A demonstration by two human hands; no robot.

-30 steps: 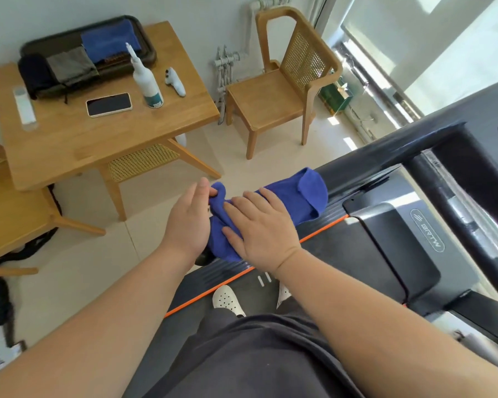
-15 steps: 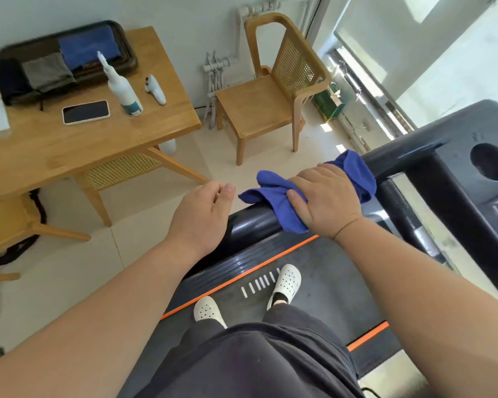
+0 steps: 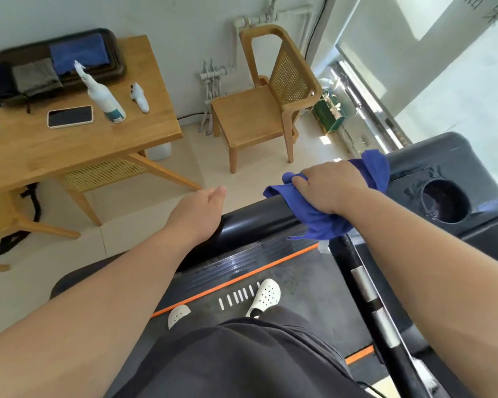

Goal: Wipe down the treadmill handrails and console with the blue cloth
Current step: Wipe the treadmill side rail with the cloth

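The blue cloth (image 3: 322, 219) is draped over the black left handrail (image 3: 259, 219) of the treadmill, close to where the rail meets the console (image 3: 443, 173). My right hand (image 3: 331, 185) lies on top of the cloth, fingers curled over it and the rail. My left hand (image 3: 199, 211) rests on the same handrail further back, away from the cloth; its fingers are hidden past the rail's far side. The console shows a round cup hole (image 3: 443, 201).
A wooden table (image 3: 69, 150) at the left carries a spray bottle (image 3: 102, 96), a phone (image 3: 69, 116) and a tray (image 3: 118, 67) of folded cloths. A wooden chair (image 3: 259, 116) stands beyond the rail. My feet in white clogs stand on the treadmill belt (image 3: 299, 282).
My right hand has slid the cloth along the handrail toward the console. My left hand let go of the cloth and now stays behind on the rail.
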